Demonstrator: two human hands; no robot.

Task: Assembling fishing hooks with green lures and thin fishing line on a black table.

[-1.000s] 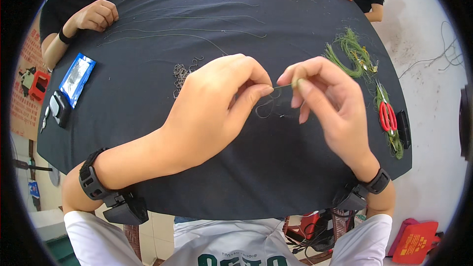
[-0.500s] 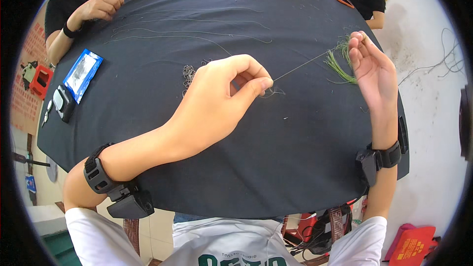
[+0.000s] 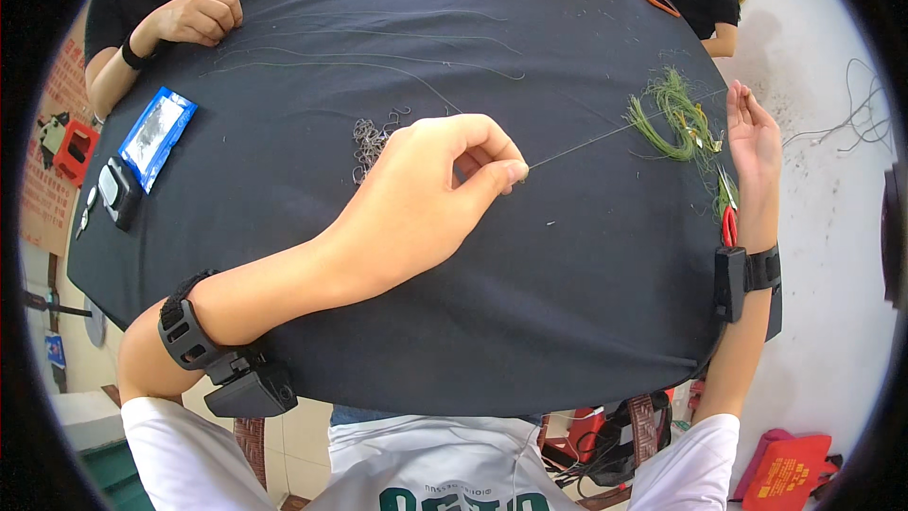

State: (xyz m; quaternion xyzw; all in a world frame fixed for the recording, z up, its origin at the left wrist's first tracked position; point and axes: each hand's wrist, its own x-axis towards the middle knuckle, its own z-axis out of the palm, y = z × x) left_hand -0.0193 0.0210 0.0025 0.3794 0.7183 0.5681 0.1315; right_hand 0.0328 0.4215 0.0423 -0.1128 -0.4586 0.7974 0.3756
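Note:
My left hand [image 3: 411, 199] is closed in a pinch near the middle of the table, thumb against forefinger, on the end of a thin fishing line [image 3: 579, 148]. The line runs taut up to the right, over a bundle of green line [image 3: 670, 114], to the fingertips of my right hand [image 3: 755, 142]. Those fingers point upward and are drawn together at the table's right edge. Whatever is at the left fingertips is too small to make out. A heap of small metal fish hooks [image 3: 369, 144] lies just behind my left hand, partly covered by it.
Red-handled scissors [image 3: 729, 225] lie beside my right wrist. Several long loose lines [image 3: 378, 56] stretch across the dark tablecloth [image 3: 530, 312]. At left are a blue packet [image 3: 159, 140] and a black-and-white device [image 3: 119, 191]. A co-worker's hand [image 3: 200, 15] rests at far left; another person sits far right.
My right hand has moved outward to the right and slightly down, lengthening the stretched line and uncovering the green bundle and scissors. My left hand keeps its pinch, almost in place.

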